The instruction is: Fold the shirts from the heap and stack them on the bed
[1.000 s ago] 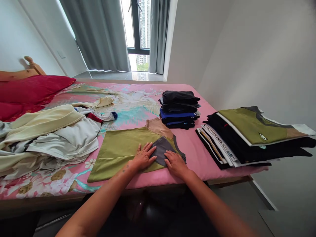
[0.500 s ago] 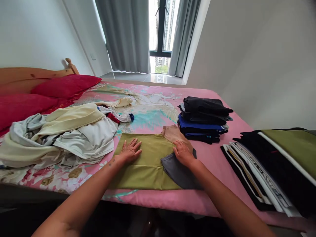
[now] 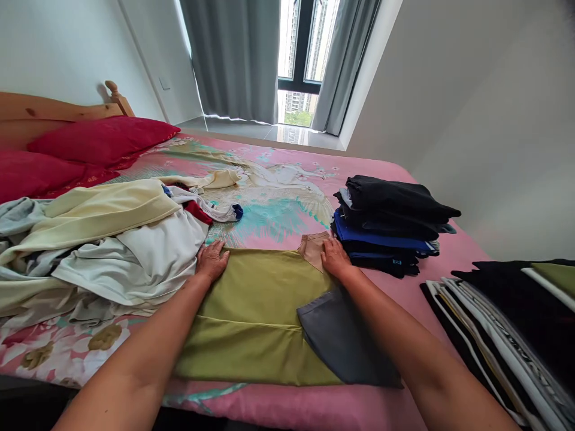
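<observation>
Currently touching the olive T-shirt (image 3: 260, 284) with left hand (image 3: 212, 261) at its hem (image 3: 191, 350), right hand (image 3: 335, 257) at its tan sleeve (image 3: 312, 246) (cannot tell either grip as loose or pinching).

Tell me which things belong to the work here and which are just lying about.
Work: green garment under left hand and right hand; probably loose clothes, dark folded stack, right-edge stack.

Just there, apparently: red pillows, gray curtains, wooden headboard.

No text can be read: lettering (image 3: 523, 354) on white cloth (image 3: 504, 350) at four o'clock and a blue label (image 3: 397, 262) on black cloth (image 3: 377, 264) near three are illegible.
</observation>
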Tool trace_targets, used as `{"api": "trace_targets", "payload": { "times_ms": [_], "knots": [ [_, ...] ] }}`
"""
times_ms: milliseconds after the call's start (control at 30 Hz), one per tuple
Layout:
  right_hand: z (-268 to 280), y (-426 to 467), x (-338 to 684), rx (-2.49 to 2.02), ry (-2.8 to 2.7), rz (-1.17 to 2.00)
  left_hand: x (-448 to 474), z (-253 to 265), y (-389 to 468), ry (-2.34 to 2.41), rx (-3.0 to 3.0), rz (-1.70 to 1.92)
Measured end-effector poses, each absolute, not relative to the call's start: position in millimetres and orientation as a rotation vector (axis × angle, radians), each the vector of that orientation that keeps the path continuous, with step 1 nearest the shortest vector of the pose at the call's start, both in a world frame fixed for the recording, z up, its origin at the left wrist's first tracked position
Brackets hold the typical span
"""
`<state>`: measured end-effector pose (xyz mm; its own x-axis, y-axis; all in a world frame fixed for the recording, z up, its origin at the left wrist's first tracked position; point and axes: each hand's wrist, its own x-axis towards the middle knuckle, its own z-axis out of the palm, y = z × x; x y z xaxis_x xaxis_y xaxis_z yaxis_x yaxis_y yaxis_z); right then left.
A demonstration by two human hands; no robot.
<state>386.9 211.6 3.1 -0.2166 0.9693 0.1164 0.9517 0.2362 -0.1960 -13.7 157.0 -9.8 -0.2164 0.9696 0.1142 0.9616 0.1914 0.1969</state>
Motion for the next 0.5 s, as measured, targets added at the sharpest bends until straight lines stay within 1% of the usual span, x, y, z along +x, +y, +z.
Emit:
{"api": "trace_targets", "payload": {
  "times_ms": [100,233,367,500],
  "knots": [
    [-8,242,387,-1.894,-2.078,0.31,-16,-20,157,2.401,1.931,0.485],
    [-16,282,393,-1.944,-1.744,0.629,-16,-21,157,2.377,1.914,0.488],
    [-16,301,396,-1.953,-1.63,0.763,-18,-14,163,2.33,1.883,0.452],
    [-13,292,394,-1.818,-1.606,0.908,-26,2,172,2.238,1.892,0.401]
  ]
}}
